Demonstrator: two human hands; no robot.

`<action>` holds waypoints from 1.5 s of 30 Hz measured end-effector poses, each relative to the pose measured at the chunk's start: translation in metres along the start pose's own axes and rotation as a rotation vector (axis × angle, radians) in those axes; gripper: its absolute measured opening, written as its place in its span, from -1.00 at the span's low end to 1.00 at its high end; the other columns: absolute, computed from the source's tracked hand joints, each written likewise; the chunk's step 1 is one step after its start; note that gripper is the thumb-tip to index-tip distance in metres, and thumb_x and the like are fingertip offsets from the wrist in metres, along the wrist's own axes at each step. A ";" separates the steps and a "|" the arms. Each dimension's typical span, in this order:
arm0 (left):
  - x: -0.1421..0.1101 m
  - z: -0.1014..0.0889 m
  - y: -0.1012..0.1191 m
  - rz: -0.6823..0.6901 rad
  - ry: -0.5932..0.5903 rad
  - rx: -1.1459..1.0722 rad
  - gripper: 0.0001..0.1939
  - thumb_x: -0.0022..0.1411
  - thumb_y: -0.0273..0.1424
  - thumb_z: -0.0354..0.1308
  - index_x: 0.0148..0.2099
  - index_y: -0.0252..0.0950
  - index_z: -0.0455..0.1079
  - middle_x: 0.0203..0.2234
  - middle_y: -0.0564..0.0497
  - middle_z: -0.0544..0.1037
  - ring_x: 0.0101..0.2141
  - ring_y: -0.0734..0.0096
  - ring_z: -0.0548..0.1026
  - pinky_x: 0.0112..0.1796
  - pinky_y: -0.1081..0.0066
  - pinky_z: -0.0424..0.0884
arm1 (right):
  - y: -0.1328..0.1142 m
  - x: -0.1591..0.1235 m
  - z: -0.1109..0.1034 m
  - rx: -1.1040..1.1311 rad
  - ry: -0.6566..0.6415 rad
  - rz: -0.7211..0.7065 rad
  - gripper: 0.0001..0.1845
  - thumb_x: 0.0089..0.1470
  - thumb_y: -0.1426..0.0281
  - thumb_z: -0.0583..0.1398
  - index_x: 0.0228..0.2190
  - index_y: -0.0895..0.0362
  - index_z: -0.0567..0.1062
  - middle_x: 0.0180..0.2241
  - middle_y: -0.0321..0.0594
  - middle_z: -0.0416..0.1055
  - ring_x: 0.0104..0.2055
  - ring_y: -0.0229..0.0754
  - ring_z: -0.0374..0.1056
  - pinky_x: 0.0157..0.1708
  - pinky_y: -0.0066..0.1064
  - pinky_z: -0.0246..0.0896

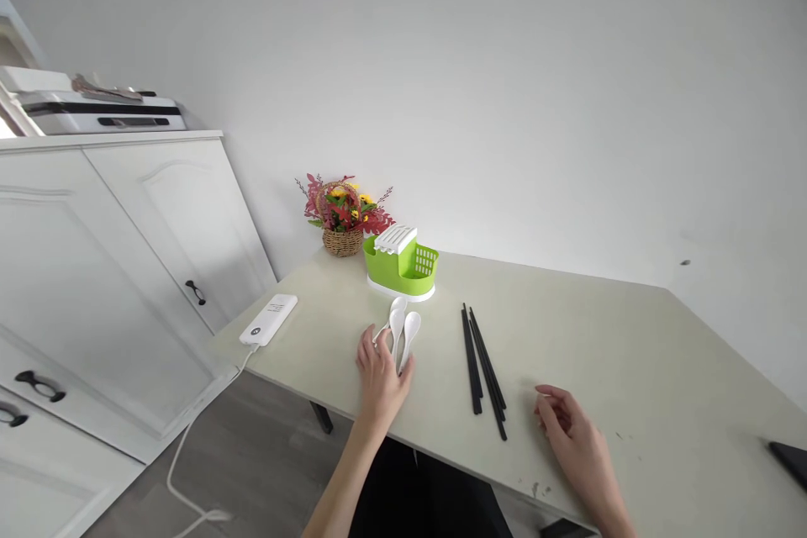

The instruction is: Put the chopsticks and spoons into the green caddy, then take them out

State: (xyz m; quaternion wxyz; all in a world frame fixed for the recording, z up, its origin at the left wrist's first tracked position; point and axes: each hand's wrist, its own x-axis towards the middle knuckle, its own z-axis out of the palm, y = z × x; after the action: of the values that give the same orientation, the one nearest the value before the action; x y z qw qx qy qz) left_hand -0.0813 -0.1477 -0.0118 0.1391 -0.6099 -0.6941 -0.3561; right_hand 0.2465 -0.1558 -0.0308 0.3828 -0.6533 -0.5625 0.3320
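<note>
My left hand (380, 377) rests on the table over the handles of three white spoons (401, 326), fingers curled loosely on them. Whether it grips a handle I cannot make out. The spoon bowls point toward a green cutlery drainer (403, 269) with a white slotted top, standing on a white tray. Several black chopsticks (482, 368) lie side by side to the right of the spoons. My right hand (571, 433) lies on the table right of the chopsticks, fingers loosely curled and apart, holding nothing.
The pale table (630, 353) stands against a white wall. A small basket of flowers (344, 214) sits behind the drainer. A white power bank (268, 319) with a cable lies at the left edge. White cabinets (107, 269) stand left. A dark object (791, 461) lies at the far right.
</note>
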 end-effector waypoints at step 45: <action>0.008 -0.002 -0.002 0.111 -0.173 0.081 -0.87 0.52 -0.42 -0.05 0.01 -0.20 0.31 -0.20 -0.06 0.50 -0.18 0.13 0.51 -0.16 0.20 0.42 | -0.002 -0.003 -0.002 -0.027 -0.010 -0.006 -0.47 0.23 -0.09 0.09 -0.05 0.04 0.51 -0.24 -0.16 0.61 -0.20 -0.05 0.54 -0.25 -0.34 0.35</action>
State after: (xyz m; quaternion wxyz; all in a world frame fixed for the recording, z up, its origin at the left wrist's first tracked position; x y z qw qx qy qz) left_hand -0.0852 -0.1432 -0.0058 0.1227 -0.6698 -0.6825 -0.2654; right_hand 0.2468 -0.1584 -0.0281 0.3721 -0.6550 -0.5707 0.3268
